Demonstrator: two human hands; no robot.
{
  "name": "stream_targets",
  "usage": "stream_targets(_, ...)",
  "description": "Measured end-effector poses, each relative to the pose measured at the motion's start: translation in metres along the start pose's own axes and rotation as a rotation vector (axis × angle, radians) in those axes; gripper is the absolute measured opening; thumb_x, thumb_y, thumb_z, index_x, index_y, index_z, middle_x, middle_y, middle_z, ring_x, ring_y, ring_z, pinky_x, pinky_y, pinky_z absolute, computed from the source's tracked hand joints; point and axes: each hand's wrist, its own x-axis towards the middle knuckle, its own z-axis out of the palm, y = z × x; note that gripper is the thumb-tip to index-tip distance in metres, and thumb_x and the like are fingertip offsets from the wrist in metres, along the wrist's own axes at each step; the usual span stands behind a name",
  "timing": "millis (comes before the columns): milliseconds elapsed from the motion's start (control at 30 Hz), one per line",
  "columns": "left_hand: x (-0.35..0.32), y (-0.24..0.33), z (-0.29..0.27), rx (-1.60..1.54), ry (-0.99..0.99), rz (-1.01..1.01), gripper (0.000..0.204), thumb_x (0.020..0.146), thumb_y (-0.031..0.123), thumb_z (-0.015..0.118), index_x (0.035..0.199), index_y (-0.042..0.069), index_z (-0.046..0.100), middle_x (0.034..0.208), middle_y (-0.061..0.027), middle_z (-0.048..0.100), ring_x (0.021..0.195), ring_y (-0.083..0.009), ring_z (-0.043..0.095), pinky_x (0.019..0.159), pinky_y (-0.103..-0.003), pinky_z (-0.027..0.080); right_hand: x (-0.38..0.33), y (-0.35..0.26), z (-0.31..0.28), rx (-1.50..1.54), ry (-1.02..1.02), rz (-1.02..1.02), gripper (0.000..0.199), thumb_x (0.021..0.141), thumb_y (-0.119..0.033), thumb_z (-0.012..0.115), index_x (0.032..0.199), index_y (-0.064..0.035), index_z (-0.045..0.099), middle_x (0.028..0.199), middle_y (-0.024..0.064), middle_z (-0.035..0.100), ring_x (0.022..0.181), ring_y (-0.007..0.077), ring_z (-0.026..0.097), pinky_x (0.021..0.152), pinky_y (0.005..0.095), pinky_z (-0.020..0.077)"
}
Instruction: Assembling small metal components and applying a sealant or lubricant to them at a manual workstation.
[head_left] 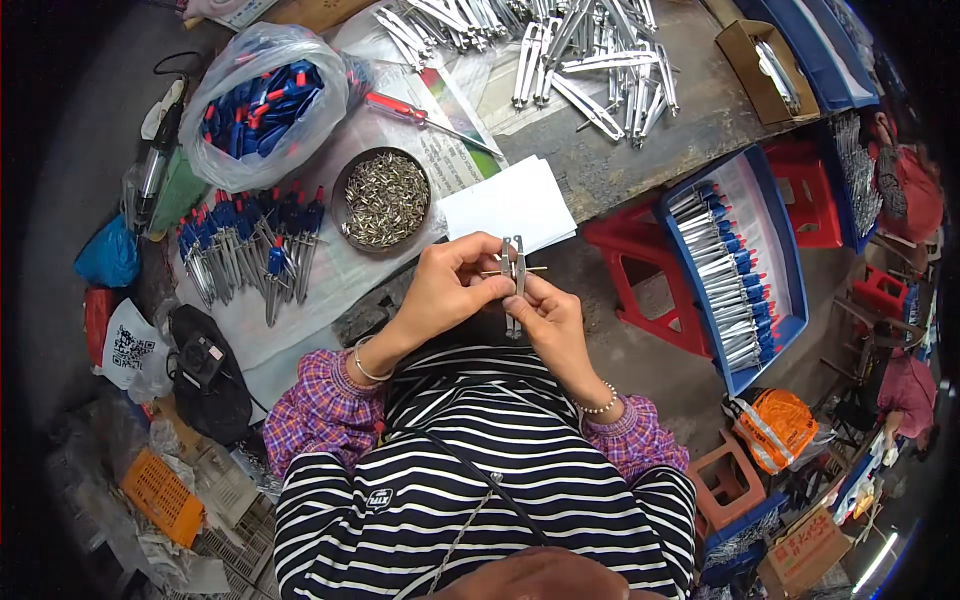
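Observation:
Close to my body, at the front edge of the workbench (640,165), both hands hold a slim silvery metal handle piece (514,262) upright. My left hand (447,283) pinches it from the left, with thumb and fingers closed. From the right and a little lower, my right hand (548,318) grips it as well. A thin yellowish strip or pin (538,269) crosses behind the piece; what it is I cannot make out. Just beyond my hands lie white paper sheets (515,205). To their left, a round dark bowl (337,205) holds many small metal rivets (387,197).
Left of the bowl lie blue-handled metal tools (250,240); a plastic bag (205,165) holds blue and red parts. A red-handled screwdriver (398,108) lies beyond the bowl, near piled metal handles (610,65). At right, a blue tray (795,290) rests on a red stool (640,285).

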Motion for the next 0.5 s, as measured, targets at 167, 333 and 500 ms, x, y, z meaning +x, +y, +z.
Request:
stream_targets(167, 0.002, 0.004, -0.003, -0.041, 0.007, 0.001, 0.029, 0.077, -0.002, 0.065, 0.105, -0.003, 0.057, 0.085, -0.0050, 0.063, 0.074, -0.0076, 0.059, 0.064, -0.020, 0.051, 0.001, -0.009, 0.006, -0.023, 0.006, -0.012, 0.023, 0.088, -0.006, 0.055, 0.108, 0.0051, 0.058, 0.082, -0.0014, 0.061, 0.072, 0.0022, 0.051, 0.063, 0.0172, 0.0408)
stream_targets(333, 0.001, 0.010, -0.001, -0.150, -0.001, -0.011, 0.030, 0.076, -0.003, 0.066, 0.105, -0.004, 0.058, 0.085, -0.0065, 0.063, 0.073, -0.0083, 0.059, 0.063, -0.020, 0.050, 0.002, 0.006, 0.005, 0.069, -0.033, -0.049, 0.024, 0.091, -0.009, 0.053, 0.110, 0.0035, 0.059, 0.085, 0.0031, 0.064, 0.075, 0.0063, 0.057, 0.065, 0.0185, 0.0443)
stream_targets(500, -0.001, 0.011, -0.002, -0.034, 0.031, 0.031, 0.031, 0.076, -0.003, 0.066, 0.106, -0.004, 0.058, 0.085, -0.0072, 0.063, 0.072, -0.0083, 0.059, 0.062, -0.020, 0.049, -0.002, -0.001, 0.009, 0.035, -0.040, -0.034, 0.024, 0.092, -0.009, 0.050, 0.110, 0.0042, 0.058, 0.086, 0.0053, 0.064, 0.076, 0.0078, 0.058, 0.068, 0.0202, 0.0458)
